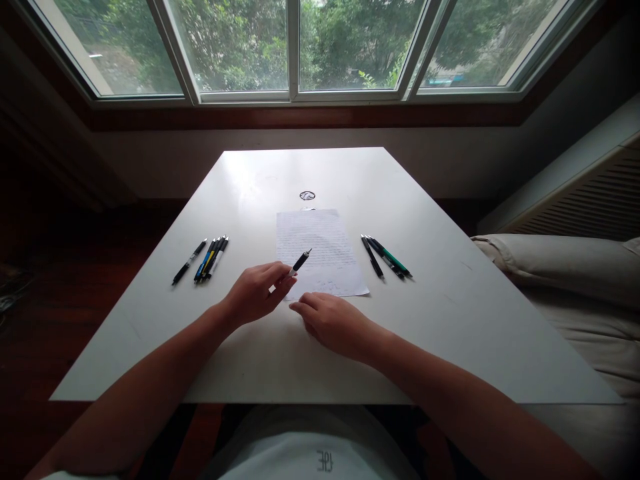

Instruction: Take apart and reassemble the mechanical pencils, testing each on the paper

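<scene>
My left hand (257, 290) is closed around a black-and-white pen (301, 262) over the paper's left side, the pen's tip slanting up to the right. Under it lies a white sheet of paper (320, 233) covered in lines of writing, with bluish marks near its bottom edge. My right hand (335, 323) rests by that bottom edge with its fingers curled together and pointing left; whatever is beneath the fingers is hidden. To the left of my left hand lies a group of several pens (213, 259), with a single black pen (190, 262) beside it.
Several black and green pens (387, 258) lie fanned out on the table's right. Beyond the paper is a small round dark-rimmed item (307, 195). The white table (440, 320) narrows toward the window (245, 47). A light-coloured sofa (565, 287) stands at the right.
</scene>
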Tool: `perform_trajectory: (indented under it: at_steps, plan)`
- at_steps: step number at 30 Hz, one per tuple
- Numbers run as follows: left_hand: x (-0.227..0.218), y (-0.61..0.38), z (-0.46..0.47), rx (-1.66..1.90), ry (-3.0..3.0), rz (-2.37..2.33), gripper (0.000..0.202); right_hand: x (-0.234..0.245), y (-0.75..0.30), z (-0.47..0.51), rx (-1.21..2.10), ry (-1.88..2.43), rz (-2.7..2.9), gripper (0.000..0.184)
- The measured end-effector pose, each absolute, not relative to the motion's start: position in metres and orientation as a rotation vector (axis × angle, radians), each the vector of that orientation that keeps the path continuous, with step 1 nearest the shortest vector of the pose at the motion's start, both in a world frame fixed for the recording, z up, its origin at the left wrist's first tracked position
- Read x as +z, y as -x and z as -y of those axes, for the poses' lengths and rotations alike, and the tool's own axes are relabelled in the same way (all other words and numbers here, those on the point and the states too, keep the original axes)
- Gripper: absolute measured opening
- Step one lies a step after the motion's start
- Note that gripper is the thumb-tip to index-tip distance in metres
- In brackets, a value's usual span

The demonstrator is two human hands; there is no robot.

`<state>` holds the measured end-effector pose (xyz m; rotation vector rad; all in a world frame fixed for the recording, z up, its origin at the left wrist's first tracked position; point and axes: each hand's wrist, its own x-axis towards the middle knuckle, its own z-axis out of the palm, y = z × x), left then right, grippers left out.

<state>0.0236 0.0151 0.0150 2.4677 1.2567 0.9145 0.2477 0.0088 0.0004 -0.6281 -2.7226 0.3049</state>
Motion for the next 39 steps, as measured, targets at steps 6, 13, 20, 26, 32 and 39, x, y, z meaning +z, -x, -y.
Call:
perform_trajectory:
  at_steps: [6,13,20,26,32,39]
  plan:
    - [0.017,-0.025,-0.014,0.877,-2.517,-1.188,0.013,0.015,-0.262,-0.022,0.718,0.639,2.124,0.032]
    - [0.017,-0.027,-0.013,0.805,-2.600,-1.144,0.014,0.032,-0.273,-0.030,1.037,0.772,1.475,0.011]
    - [0.017,-0.029,-0.013,0.772,-2.654,-1.112,0.016,0.034,-0.272,-0.027,1.096,0.731,1.400,0.017]
    - [0.016,-0.029,-0.013,0.745,-2.670,-1.109,0.013,0.032,-0.273,-0.026,1.125,0.707,1.431,0.016]
    - [0.015,-0.029,-0.013,0.725,-2.688,-1.104,0.013,0.030,-0.273,-0.026,1.146,0.666,1.494,0.015]
    - [0.015,-0.029,-0.013,0.737,-2.651,-1.148,0.012,0.025,-0.274,-0.028,1.178,0.699,1.586,0.040]
